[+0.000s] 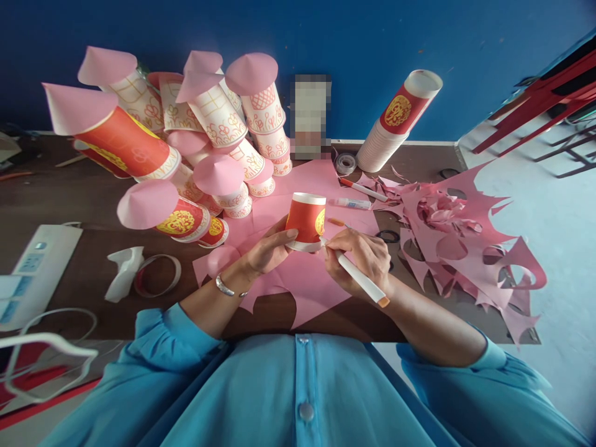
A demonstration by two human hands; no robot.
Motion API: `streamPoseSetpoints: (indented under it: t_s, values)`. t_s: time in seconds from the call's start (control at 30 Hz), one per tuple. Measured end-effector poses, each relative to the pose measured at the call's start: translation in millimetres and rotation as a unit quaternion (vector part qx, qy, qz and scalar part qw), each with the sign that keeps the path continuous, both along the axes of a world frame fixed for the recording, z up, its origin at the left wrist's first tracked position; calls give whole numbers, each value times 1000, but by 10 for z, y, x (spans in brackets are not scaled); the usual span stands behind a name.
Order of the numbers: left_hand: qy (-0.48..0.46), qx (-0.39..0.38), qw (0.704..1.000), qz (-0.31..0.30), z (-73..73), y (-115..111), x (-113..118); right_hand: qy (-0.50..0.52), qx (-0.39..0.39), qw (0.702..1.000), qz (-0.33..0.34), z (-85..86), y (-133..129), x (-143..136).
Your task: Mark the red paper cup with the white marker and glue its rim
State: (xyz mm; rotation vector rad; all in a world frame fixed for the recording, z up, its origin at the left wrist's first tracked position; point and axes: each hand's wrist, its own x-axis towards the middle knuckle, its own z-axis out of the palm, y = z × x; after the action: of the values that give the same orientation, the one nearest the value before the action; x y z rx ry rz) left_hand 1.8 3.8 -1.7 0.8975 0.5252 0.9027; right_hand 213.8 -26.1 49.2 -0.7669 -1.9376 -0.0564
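A red paper cup point(303, 218) with gold emblems is held upside down over the pink paper, its white rim at the bottom. My left hand point(272, 247) grips it from the left, thumb on its side. In my right hand point(361, 257) is a white marker point(361, 279) with an orange end, pinched like a pen. The marker's tip meets the cup's lower right side or sits just beside it; fingers partly hide this spot. Under both hands lie pink paper sheets point(316, 285).
Several cup towers with pink cone tops point(251, 74) crowd the back left. A tall cup stack point(384, 146) leans at the back right. Pink paper scraps point(447, 217) cover the right side. A tape roll point(345, 164), red marker point(363, 189) and power strip point(40, 273) also lie here.
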Motion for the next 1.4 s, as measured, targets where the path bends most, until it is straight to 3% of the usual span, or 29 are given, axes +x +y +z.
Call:
streamPoseSetpoints:
  t_s: [1.4]
  values:
    - [12, -2, 1000, 11, 22, 3, -4, -4, -15, 1000, -5, -52, -52, -42]
